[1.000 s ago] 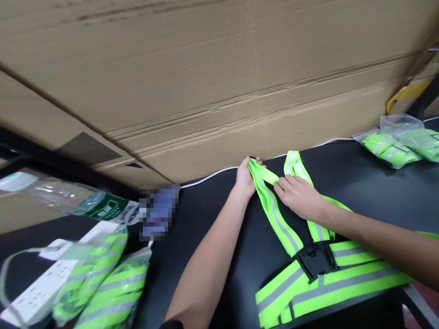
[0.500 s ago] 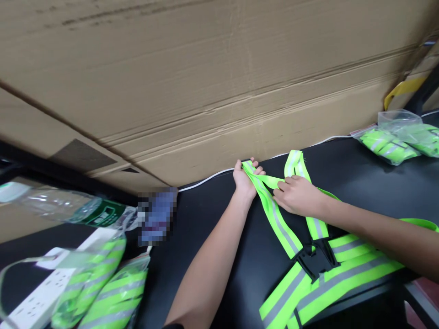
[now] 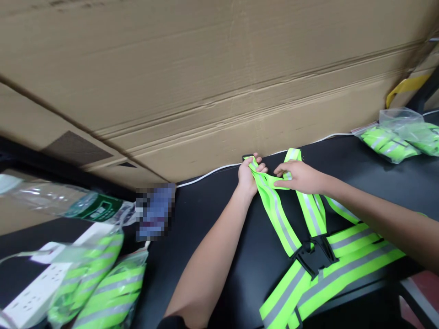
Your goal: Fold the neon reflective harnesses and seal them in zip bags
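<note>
A reflective harness vest of lime-yellow straps with grey stripes [image 3: 277, 214] lies on the black table. A black plastic buckle [image 3: 316, 257] joins its straps. My left hand [image 3: 249, 176] is closed around the upper end of one strap, close to the cardboard; a small black slider [image 3: 247, 157] pokes out above the fingers. Just to the right, my right hand [image 3: 300, 176] hovers over the second strap, its thumb and fingers apart. A loose length of strap runs from the left hand to beneath the right thumb.
Bagged reflective vests lie at the lower left [image 3: 109, 292] and far right [image 3: 391, 141]. A white power strip [image 3: 37, 292], a plastic bottle [image 3: 96, 208] and a blurred-out blue item [image 3: 156, 212] stand left. A cardboard wall [image 3: 219, 91] and white cable [image 3: 209, 172] border the back.
My right hand's fingers have spread from a pinch on the strap, and the hand has moved slightly up. My left hand keeps its hold, shifted slightly; the black slider shows more clearly.
</note>
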### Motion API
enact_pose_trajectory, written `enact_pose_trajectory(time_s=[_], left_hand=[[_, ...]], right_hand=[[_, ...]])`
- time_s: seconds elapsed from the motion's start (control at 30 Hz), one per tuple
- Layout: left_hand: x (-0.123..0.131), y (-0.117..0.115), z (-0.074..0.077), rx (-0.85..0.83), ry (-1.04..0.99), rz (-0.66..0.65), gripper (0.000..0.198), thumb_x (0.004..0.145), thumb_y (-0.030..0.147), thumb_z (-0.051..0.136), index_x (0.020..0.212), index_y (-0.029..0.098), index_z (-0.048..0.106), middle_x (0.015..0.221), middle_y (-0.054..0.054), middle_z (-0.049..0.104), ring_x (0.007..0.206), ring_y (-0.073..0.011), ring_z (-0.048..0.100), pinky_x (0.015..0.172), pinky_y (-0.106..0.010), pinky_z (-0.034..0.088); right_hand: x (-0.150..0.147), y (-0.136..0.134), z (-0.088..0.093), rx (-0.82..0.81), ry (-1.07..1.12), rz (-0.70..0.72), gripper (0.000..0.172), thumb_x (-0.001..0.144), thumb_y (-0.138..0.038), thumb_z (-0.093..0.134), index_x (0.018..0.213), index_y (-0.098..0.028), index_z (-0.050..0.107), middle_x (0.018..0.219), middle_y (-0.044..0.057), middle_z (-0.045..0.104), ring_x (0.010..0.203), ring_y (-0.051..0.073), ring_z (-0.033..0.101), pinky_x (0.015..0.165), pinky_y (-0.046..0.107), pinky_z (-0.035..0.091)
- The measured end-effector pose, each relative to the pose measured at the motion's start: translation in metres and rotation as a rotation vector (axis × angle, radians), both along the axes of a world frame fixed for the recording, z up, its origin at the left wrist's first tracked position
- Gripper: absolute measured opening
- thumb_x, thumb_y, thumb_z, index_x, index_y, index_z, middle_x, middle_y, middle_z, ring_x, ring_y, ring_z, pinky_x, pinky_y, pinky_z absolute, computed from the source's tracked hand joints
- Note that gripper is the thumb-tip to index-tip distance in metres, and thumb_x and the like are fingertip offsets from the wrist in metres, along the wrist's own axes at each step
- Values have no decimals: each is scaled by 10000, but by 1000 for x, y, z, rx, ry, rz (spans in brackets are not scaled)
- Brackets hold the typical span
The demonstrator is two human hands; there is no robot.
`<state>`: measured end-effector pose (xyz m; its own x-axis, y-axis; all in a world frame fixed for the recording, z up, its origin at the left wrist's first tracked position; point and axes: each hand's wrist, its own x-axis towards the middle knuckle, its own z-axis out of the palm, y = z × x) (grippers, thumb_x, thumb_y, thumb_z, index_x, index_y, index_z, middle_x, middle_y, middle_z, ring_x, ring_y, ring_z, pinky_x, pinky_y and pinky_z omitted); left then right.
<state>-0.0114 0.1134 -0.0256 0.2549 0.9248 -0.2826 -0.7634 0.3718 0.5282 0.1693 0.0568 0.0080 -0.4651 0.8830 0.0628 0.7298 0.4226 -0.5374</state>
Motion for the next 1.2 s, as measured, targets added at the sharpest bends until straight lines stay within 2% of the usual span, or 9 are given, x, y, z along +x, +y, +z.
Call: enact_pose_trajectory(time_s=[0.13,0.23,0.3,0.43,0.53,0.67,0.83,1.03,1.2], left_hand=[[0,-1,0,-5,0,41,226,983,219,364,854,177,545,638,25,465,397,-70,296,423,-216,269],[1,-1,1,-9,2,80,309,1032,296,300,860,186,531,640,22,455,409,-83,312,436,-227,286],[1,-2,1,-12,2,98,333,1044,328,280,864,192,525,646,21,456,417,-88,324,446,-233,299],[3,-3,3,-10,-2,127,380,1052,347,236,863,192,528,668,10,477,442,-94,367,482,-241,357],[4,-3,3,-5,18,137,435,1052,373,206,897,188,567,703,-21,526,533,-124,493,574,-269,451],[1,1,0,6,96,159,430,1039,408,268,998,202,643,683,-20,536,618,-159,572,665,-306,501],[-8,11,-7,153,477,306,317,975,417,505,959,189,725,621,19,508,528,-117,483,559,-239,412],[-4,12,-18,244,655,298,155,825,288,741,769,164,668,561,42,528,466,-93,474,458,-204,346],[-3,10,-23,315,749,207,131,777,174,756,884,167,680,538,49,559,379,-77,450,370,-180,297]], right_hand=[[-9,1,0,-55,-110,4,103,839,-274,672,889,-184,675,786,12,720,684,147,627,592,253,379],[-12,-4,2,13,-184,12,52,859,-201,616,861,-173,660,709,23,685,646,162,583,612,288,321],[-14,-9,2,165,-296,50,121,888,-132,547,916,-150,663,742,61,689,680,185,577,668,326,305],[-19,-23,-1,640,-572,208,280,944,-42,416,897,-133,676,792,98,679,763,227,559,708,382,268],[-23,-33,-5,814,-597,222,337,961,-25,384,847,-143,679,775,93,658,780,239,521,700,391,252],[-25,-41,-8,790,-590,218,286,948,-34,423,894,-134,685,772,99,670,805,252,493,740,401,270],[-8,-47,4,598,-528,147,224,949,-148,474,1059,-108,665,831,121,715,906,278,515,779,405,268],[9,-47,12,586,-601,180,181,906,-76,504,835,-151,652,732,89,682,840,258,512,736,390,240],[4,-40,1,683,-622,262,223,903,-50,525,779,-172,664,669,70,631,804,247,483,707,381,224]])
